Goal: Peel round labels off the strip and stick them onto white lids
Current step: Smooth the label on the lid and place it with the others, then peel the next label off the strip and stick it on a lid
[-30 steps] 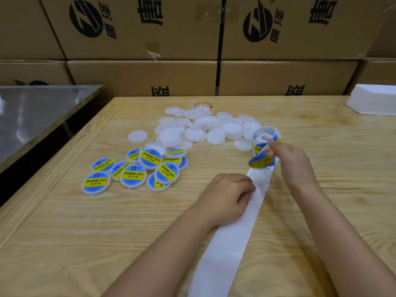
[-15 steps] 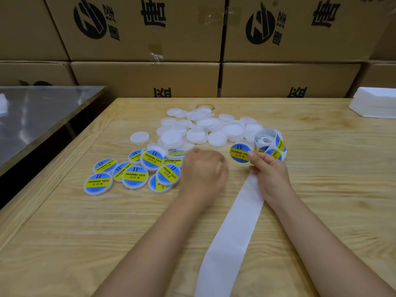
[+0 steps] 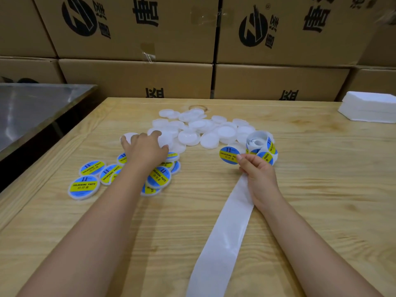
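My right hand (image 3: 258,170) pinches a peeled round blue-and-yellow label (image 3: 228,154) by its edge, held just above the table. Right of it lies the label roll (image 3: 261,147), and its empty white backing strip (image 3: 222,234) runs toward me under my right wrist. My left hand (image 3: 145,150) reaches over the labelled lids (image 3: 84,186), with its fingers spread on a plain white lid (image 3: 129,137) at the left edge of the pile of bare white lids (image 3: 205,130). I cannot tell whether it grips that lid.
The wooden table (image 3: 321,200) carries a stack of white sheets (image 3: 368,109) at the far right. Cardboard boxes (image 3: 137,78) wall off the back. A steel table (image 3: 32,108) stands to the left across a dark gap.
My right hand peeled the label off the roll and brought it left. My left hand left the backing strip and reached forward-left to the white lids.
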`<act>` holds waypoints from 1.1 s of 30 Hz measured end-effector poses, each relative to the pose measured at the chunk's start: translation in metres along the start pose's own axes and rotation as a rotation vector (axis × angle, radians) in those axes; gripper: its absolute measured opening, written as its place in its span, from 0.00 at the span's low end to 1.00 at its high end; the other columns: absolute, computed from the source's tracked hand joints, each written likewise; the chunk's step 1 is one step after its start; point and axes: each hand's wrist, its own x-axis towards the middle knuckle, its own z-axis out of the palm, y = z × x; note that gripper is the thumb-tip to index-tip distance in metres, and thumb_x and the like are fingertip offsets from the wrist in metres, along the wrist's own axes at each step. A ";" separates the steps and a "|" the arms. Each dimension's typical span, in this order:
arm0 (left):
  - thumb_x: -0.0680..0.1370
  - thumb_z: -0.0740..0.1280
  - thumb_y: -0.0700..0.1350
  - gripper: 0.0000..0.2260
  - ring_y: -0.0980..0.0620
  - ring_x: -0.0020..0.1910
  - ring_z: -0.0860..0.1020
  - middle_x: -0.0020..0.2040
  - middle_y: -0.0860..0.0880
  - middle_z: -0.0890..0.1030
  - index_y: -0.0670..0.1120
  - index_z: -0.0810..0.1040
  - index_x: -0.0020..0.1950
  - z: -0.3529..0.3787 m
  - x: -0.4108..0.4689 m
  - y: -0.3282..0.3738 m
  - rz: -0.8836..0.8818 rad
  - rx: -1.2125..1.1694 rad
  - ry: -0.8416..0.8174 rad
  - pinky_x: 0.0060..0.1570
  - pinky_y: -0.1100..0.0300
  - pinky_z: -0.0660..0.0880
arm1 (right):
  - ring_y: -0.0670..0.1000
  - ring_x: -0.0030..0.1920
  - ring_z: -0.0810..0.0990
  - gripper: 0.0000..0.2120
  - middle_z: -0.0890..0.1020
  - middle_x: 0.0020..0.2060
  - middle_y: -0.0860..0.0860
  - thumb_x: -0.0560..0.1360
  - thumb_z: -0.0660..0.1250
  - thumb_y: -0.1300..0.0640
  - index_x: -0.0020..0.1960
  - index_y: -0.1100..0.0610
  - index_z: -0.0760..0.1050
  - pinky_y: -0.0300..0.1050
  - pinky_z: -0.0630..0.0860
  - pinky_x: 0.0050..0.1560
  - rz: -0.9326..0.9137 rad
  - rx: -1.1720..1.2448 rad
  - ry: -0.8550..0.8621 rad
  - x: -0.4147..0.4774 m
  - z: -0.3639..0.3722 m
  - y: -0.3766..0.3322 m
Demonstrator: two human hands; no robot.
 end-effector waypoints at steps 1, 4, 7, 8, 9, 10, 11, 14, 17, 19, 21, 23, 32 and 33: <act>0.76 0.59 0.56 0.21 0.41 0.66 0.66 0.61 0.43 0.75 0.55 0.67 0.69 0.002 0.005 0.002 0.007 0.038 -0.036 0.70 0.42 0.45 | 0.36 0.32 0.74 0.05 0.78 0.27 0.39 0.73 0.69 0.61 0.39 0.54 0.78 0.34 0.68 0.45 -0.005 0.000 -0.003 0.000 0.000 0.000; 0.75 0.62 0.57 0.20 0.41 0.62 0.71 0.55 0.44 0.78 0.55 0.69 0.66 0.007 0.013 0.006 0.027 0.074 -0.027 0.70 0.43 0.46 | 0.36 0.32 0.74 0.06 0.78 0.27 0.39 0.73 0.69 0.61 0.38 0.54 0.78 0.31 0.68 0.43 -0.016 -0.016 -0.005 0.001 0.001 0.001; 0.75 0.65 0.56 0.16 0.44 0.57 0.74 0.47 0.47 0.81 0.53 0.74 0.61 0.008 0.014 0.008 0.041 0.051 0.067 0.71 0.48 0.47 | 0.36 0.33 0.74 0.06 0.78 0.27 0.39 0.73 0.69 0.61 0.38 0.54 0.78 0.32 0.68 0.43 -0.018 -0.024 -0.013 0.001 0.000 0.001; 0.74 0.66 0.56 0.16 0.45 0.58 0.75 0.48 0.47 0.81 0.53 0.74 0.60 0.007 0.014 0.009 0.038 0.035 0.080 0.71 0.49 0.47 | 0.36 0.33 0.74 0.06 0.78 0.28 0.39 0.73 0.69 0.61 0.39 0.54 0.78 0.33 0.68 0.44 -0.018 -0.025 -0.018 0.001 0.000 0.002; 0.74 0.67 0.56 0.16 0.46 0.59 0.74 0.50 0.48 0.81 0.53 0.75 0.60 0.005 0.012 0.010 0.028 0.000 0.089 0.71 0.49 0.47 | 0.36 0.34 0.74 0.05 0.78 0.28 0.39 0.73 0.69 0.61 0.39 0.54 0.78 0.33 0.68 0.45 -0.018 -0.026 -0.022 0.001 0.000 0.002; 0.74 0.68 0.55 0.17 0.47 0.59 0.74 0.53 0.48 0.80 0.53 0.75 0.60 0.002 0.010 0.011 0.020 -0.055 0.103 0.70 0.50 0.49 | 0.36 0.34 0.74 0.05 0.78 0.29 0.39 0.73 0.69 0.61 0.39 0.54 0.78 0.34 0.68 0.45 -0.017 -0.023 -0.026 0.001 0.000 0.002; 0.73 0.69 0.54 0.17 0.47 0.60 0.74 0.55 0.47 0.79 0.52 0.75 0.60 -0.001 0.007 0.012 0.029 -0.130 0.129 0.69 0.50 0.53 | 0.37 0.34 0.74 0.05 0.78 0.29 0.39 0.73 0.69 0.61 0.39 0.54 0.78 0.34 0.68 0.46 -0.016 -0.020 -0.033 0.001 0.000 0.002; 0.71 0.73 0.48 0.21 0.49 0.58 0.74 0.60 0.48 0.74 0.51 0.75 0.62 -0.011 -0.010 0.023 0.181 -0.507 0.177 0.59 0.56 0.66 | 0.37 0.35 0.74 0.06 0.79 0.31 0.39 0.73 0.68 0.62 0.41 0.52 0.78 0.35 0.67 0.47 -0.031 0.017 -0.059 0.001 0.000 0.001; 0.67 0.76 0.42 0.25 0.62 0.43 0.76 0.58 0.52 0.72 0.51 0.75 0.63 -0.016 -0.042 0.044 0.190 -0.857 0.062 0.43 0.68 0.71 | 0.39 0.39 0.76 0.12 0.78 0.38 0.46 0.74 0.67 0.65 0.50 0.49 0.78 0.32 0.71 0.47 -0.106 0.026 -0.122 -0.002 0.001 -0.001; 0.66 0.76 0.39 0.24 0.66 0.38 0.76 0.56 0.54 0.72 0.51 0.77 0.60 -0.013 -0.065 0.055 0.178 -0.966 -0.013 0.40 0.69 0.75 | 0.41 0.41 0.77 0.17 0.77 0.40 0.50 0.75 0.66 0.65 0.58 0.45 0.75 0.31 0.73 0.48 -0.183 -0.076 -0.199 -0.006 0.003 -0.001; 0.66 0.75 0.35 0.25 0.60 0.43 0.78 0.59 0.52 0.73 0.49 0.76 0.60 -0.007 -0.084 0.061 0.226 -1.037 -0.088 0.47 0.63 0.78 | 0.44 0.43 0.78 0.20 0.79 0.42 0.52 0.75 0.66 0.63 0.62 0.43 0.71 0.35 0.75 0.49 -0.213 -0.161 -0.265 -0.010 0.006 0.000; 0.67 0.74 0.31 0.25 0.52 0.50 0.79 0.62 0.49 0.72 0.48 0.76 0.61 -0.004 -0.095 0.062 0.236 -1.107 -0.185 0.52 0.57 0.78 | 0.48 0.46 0.79 0.22 0.81 0.42 0.53 0.75 0.67 0.62 0.63 0.42 0.69 0.40 0.76 0.53 -0.215 -0.214 -0.286 -0.012 0.008 0.001; 0.74 0.60 0.26 0.23 0.52 0.50 0.78 0.59 0.48 0.77 0.47 0.73 0.64 -0.001 -0.101 0.053 0.103 -1.388 -0.417 0.52 0.60 0.74 | 0.45 0.41 0.79 0.22 0.82 0.35 0.45 0.73 0.69 0.66 0.63 0.51 0.71 0.36 0.74 0.49 -0.170 -0.268 -0.324 -0.010 0.006 0.008; 0.75 0.61 0.27 0.23 0.52 0.51 0.78 0.60 0.49 0.76 0.48 0.71 0.66 0.000 -0.100 0.054 0.093 -1.395 -0.415 0.53 0.59 0.74 | 0.44 0.40 0.79 0.21 0.82 0.35 0.45 0.73 0.68 0.66 0.63 0.51 0.71 0.36 0.73 0.48 -0.174 -0.267 -0.314 -0.009 0.006 0.008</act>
